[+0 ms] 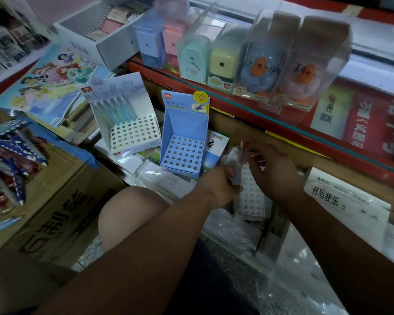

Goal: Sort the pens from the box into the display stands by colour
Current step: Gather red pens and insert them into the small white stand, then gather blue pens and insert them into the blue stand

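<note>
- My left hand (218, 186) grips the near-left edge of a white stand (251, 196). Its fingers are curled round the edge.
- My right hand (274, 172) pinches the upper end of the same stand, where something red shows. Blur hides whether that is card or wrapping.
- Judged progress: early. This stand holds no pens and looks not yet set up.
- The blue stand (183, 153), just left of my hands, stands upright with every hole vacant.
- The lavender stand (132, 133), further left, carries one back row of pale blue pens (117, 111). Its other holes are vacant.
- The cardboard box (62, 201), far left, holds a heap of loose pens (11, 155), dark blue, red and pale. Most of the sorting remains.
- Surroundings: wrapped notebooks (164, 178) lie under the stands, and pencil sharpeners (223, 62) line the red shelf (237, 103) above.
- Likely obstruction: my knee (127, 214) lies between the box and the stands.
</note>
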A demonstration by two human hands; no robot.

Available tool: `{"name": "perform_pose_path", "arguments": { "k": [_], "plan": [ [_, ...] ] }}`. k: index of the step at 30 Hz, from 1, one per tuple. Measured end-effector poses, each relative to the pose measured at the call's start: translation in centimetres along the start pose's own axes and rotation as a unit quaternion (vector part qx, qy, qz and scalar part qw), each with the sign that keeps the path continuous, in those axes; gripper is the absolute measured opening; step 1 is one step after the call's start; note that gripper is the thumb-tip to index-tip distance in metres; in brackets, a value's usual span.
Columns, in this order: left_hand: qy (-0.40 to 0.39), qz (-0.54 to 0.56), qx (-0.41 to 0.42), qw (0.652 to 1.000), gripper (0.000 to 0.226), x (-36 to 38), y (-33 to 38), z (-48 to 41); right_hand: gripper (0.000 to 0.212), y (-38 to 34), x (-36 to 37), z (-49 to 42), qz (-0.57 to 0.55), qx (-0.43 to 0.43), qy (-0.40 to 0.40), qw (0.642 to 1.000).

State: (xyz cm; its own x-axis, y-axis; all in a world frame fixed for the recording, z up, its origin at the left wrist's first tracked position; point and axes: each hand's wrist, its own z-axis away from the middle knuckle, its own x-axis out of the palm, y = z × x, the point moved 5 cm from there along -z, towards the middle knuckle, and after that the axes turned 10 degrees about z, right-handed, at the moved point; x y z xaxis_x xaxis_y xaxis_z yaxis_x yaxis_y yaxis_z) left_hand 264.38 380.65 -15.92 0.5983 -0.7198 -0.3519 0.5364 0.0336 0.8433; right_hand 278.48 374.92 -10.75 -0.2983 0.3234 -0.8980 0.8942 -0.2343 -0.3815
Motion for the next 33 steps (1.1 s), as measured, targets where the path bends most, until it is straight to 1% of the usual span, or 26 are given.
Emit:
{"name": "perform_pose_path", "arguments": {
  "k": [2, 5, 6, 8, 9, 12, 14, 16, 20, 21, 23, 25, 27, 29, 33],
  "plan": [
    [0.017, -0.008, 0.009, 1.000, 0.026, -1.1, 0.6, 0.5, 0.031, -0.1, -0.7, 0.6, 0.011, 0.016, 0.015, 1.000],
    [0.092, -0.016, 0.021, 0.995, 0.011, -4.7, 1.6, 1.4, 0.030, -1.6, -1.4, 1.3, 0.001, 0.016, 0.014, 1.000],
    [0.117, -0.016, 0.022, 0.993, 0.007, -6.2, 1.8, 1.9, 0.028, -2.6, -1.3, 1.3, -0.010, 0.001, 0.005, 1.000],
    [0.163, -0.019, 0.024, 0.986, 0.006, -9.7, 2.1, 3.3, 0.024, -5.4, -0.9, 0.8, -0.028, -0.055, -0.014, 0.998],
    [0.190, -0.017, 0.027, 0.981, 0.007, -11.6, 2.0, 4.1, 0.022, -7.2, -0.6, 0.5, -0.038, -0.078, -0.024, 0.996],
    [0.276, -0.022, 0.023, 0.961, 0.013, -18.3, 0.5, 7.8, 0.018, -13.0, 0.4, -1.0, -0.083, -0.113, -0.058, 0.988],
    [0.322, -0.029, 0.022, 0.946, 0.019, -22.5, -1.3, 11.1, 0.017, -17.4, 1.8, -1.9, -0.086, -0.160, -0.090, 0.979],
    [0.361, -0.030, 0.008, 0.932, 0.019, -26.4, -4.0, 14.7, 0.024, -21.9, 3.7, -2.7, -0.096, -0.222, -0.116, 0.963],
    [0.425, -0.051, -0.045, 0.903, 0.027, -32.6, -10.7, 21.9, 0.012, -31.4, 8.0, -3.7, -0.116, -0.302, -0.158, 0.933],
    [0.440, -0.048, -0.059, 0.895, 0.026, -33.8, -12.5, 23.5, 0.011, -33.9, 9.1, -3.7, -0.118, -0.317, -0.178, 0.924],
    [0.470, -0.042, -0.088, 0.877, 0.021, -35.9, -15.5, 26.5, 0.012, -38.3, 11.9, -3.8, -0.117, -0.325, -0.243, 0.906],
    [0.490, -0.040, -0.105, 0.864, 0.019, -37.6, -18.2, 28.9, 0.015, -41.7, 14.9, -3.9, -0.096, -0.330, -0.284, 0.895],
    [0.499, -0.037, -0.115, 0.858, 0.021, -39.0, -20.4, 30.5, 0.011, -44.6, 17.6, -4.5, -0.065, -0.340, -0.277, 0.896],
    [0.496, -0.034, -0.117, 0.860, 0.022, -39.9, -22.2, 31.1, 0.005, -46.7, 19.8, -5.8, -0.049, -0.331, -0.249, 0.909],
    [0.468, -0.033, -0.102, 0.877, 0.011, -40.8, -24.2, 30.5, 0.007, -48.3, 23.1, -8.9, -0.045, -0.268, -0.213, 0.939]
  ]
}}
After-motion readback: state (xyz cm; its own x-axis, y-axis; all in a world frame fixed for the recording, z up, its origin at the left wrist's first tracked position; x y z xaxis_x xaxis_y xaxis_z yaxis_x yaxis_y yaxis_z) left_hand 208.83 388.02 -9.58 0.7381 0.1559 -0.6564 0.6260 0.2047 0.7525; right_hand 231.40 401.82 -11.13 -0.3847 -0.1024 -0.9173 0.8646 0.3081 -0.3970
